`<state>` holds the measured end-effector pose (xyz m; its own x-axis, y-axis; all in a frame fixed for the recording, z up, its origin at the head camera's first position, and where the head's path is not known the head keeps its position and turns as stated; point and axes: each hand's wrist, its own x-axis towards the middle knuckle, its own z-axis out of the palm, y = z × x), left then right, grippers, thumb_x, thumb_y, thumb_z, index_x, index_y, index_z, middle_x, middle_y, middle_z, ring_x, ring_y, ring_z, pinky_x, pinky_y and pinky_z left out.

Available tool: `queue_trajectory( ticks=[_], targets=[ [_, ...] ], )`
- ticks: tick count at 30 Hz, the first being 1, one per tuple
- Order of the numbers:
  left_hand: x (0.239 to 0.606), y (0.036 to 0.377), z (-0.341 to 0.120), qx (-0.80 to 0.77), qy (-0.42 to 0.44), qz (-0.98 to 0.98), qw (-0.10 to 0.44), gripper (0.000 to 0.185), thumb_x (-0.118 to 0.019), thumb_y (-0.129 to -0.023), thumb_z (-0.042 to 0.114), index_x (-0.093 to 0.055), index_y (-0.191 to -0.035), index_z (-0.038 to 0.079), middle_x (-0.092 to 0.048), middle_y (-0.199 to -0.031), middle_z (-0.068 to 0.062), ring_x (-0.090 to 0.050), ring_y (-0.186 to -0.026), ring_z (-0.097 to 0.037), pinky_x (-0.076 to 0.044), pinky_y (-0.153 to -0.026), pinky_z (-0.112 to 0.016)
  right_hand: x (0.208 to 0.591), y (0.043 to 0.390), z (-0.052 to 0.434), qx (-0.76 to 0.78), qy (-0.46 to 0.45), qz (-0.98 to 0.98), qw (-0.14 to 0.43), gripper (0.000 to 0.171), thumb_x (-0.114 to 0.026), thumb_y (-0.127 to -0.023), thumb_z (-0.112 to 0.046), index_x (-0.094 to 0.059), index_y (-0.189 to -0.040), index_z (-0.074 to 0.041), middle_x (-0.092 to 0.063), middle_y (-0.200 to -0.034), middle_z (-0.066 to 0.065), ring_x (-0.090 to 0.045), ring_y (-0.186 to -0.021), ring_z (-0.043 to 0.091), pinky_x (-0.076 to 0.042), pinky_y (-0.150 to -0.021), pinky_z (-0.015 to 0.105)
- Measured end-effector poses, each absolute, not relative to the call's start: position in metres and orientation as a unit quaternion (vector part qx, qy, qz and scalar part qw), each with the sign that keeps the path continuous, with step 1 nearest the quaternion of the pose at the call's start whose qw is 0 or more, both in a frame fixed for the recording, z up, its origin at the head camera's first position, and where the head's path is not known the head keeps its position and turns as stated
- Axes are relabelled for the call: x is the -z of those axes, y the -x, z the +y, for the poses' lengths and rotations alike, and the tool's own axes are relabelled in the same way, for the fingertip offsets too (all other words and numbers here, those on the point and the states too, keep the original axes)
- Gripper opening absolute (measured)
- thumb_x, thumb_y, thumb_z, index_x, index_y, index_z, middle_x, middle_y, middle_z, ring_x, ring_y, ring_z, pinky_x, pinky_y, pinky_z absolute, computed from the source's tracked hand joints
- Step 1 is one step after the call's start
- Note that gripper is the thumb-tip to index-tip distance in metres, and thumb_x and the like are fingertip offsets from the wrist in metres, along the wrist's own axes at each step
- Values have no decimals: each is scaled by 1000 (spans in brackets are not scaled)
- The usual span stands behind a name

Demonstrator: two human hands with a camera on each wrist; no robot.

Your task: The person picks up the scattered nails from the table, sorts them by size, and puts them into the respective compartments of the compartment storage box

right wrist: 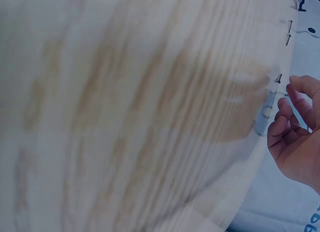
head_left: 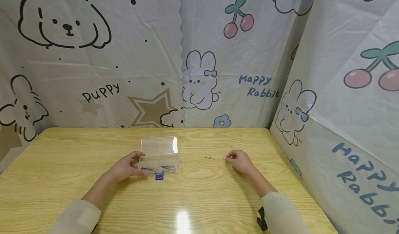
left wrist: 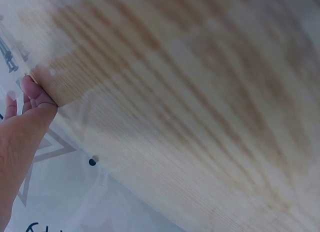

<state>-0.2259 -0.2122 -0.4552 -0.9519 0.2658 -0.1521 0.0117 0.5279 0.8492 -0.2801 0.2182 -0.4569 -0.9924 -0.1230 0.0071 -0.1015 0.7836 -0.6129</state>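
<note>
- The left hand (head_left: 128,166) rests on the wooden table (head_left: 78,178) at the left end of a clear plastic box (head_left: 159,155), with its thumb on the near side and its fingers curved over the far left corner, so it grips the end of the box.
- The box sits near the middle of the table, a little left of centre. Its clear lid (head_left: 159,145) stands open on the far side, tilted back, and a row of thin dark pins (head_left: 157,168) lies in the tray along its near wall.
- A small blue clasp (head_left: 159,175) sticks out from the near edge of the box, just right of the left thumb.
- The right hand (head_left: 239,160) lies on the table well to the right of the box, with its fingers curled in and the fingertips drawn together, pointing left.
- In the head view a small dark pin (head_left: 224,159) shows right at those fingertips; the thumb and forefinger seem to pinch it, though it is too small to be sure how firmly.
- Two more loose pins (head_left: 210,158) lie on the bare wood just left of the right hand, between it and the box, apart from both.
- The right wrist view shows the right hand (right wrist: 295,129) with its fingers bent toward the palm, one pin by its fingertips and the other loose pins (right wrist: 289,32) farther off near the table's edge.
- The left wrist view is blurred; it shows only the left hand (left wrist: 22,124) against the wood grain of the table (left wrist: 190,117).
- Both sleeves (head_left: 282,211) are pale, and printed cartoon sheets (head_left: 218,53) hang behind and to the right of the table.
</note>
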Motion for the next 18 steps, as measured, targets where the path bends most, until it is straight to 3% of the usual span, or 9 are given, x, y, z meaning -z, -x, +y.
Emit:
queue_trajectory(
  ticks=[18],
  targets=[
    [456,228,-213,-474,-80,867,132,80,-81,-71,33,-40,-134,4,-42,-129,-22,-49,-96,-25,-44,-77,-32,463,279,218,300,57,952,28,10,-65,-86,-15,-67,-86,-5,-60,-79,3,-50,-73,15,-42,-68,29]
  ],
)
